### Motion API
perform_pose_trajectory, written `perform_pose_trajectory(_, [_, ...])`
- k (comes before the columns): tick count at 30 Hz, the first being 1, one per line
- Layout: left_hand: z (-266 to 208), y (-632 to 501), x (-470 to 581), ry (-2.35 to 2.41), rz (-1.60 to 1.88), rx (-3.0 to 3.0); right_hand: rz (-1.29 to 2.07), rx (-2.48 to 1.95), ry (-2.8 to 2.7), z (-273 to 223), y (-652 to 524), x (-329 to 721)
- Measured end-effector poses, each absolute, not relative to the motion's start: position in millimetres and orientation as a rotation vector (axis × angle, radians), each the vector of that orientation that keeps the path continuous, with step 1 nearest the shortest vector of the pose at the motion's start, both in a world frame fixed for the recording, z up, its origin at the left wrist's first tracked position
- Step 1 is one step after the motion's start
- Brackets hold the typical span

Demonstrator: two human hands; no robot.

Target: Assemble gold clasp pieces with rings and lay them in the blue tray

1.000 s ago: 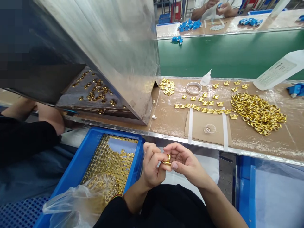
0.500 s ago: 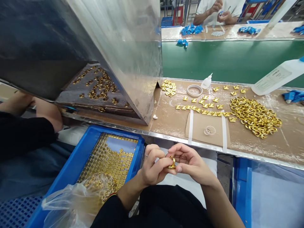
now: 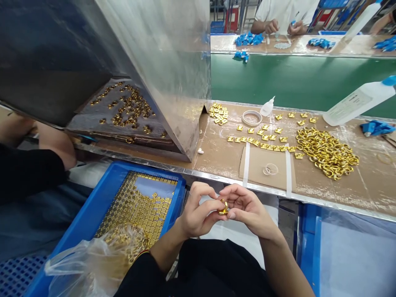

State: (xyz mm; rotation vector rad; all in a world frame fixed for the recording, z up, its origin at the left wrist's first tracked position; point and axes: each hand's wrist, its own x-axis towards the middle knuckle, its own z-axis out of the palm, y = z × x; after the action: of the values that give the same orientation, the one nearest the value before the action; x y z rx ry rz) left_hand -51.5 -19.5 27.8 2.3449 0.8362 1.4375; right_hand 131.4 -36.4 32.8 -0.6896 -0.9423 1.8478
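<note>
Handling continues; my left hand [image 3: 198, 214] still pinches a golden metal ring [image 3: 224, 208] by the brown desk's front edge [image 3: 216, 176]; right hand's grip [image 3: 252, 210] unclear.

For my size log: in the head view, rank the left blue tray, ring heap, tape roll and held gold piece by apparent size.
Left blue tray
Ring heap
Tape roll
Held gold piece, partly covered

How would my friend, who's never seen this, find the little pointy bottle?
Find the big metal hood, then the brown workbench to its right. Near the workbench's far edge lies a pale ring; just right is the little pointy bottle. It's white, tapers upward, and is much smaller than the labelled bottle farther right.
</note>
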Motion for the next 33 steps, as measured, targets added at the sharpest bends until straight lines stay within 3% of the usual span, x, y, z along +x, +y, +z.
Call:
perform_pose_trajectory(13, [25.4,-12.7,-53.8,0.913,1.410,2.305,1.727,-0.780,-0.860,21.0,-46.0,147.6])
perform_pose_trajectory(24, [-4.7,9.0,-57.1,1.146,1.333,2.118,0.763,-1.547,-0.735,-10.7,-94.9,284.2])
perform_pose_trajectory(30, [-5.2,8.1,-57.6,1.173,1.295,2.075,0.235,-1.917,-1.225,-4.1,-19.5,324.5])
perform_pose_trajectory(33, [-4.3,6.7,-62.2,1.188,1.290,2.069,0.200,-1.985,-1.347,13.0,44.8,335.3])
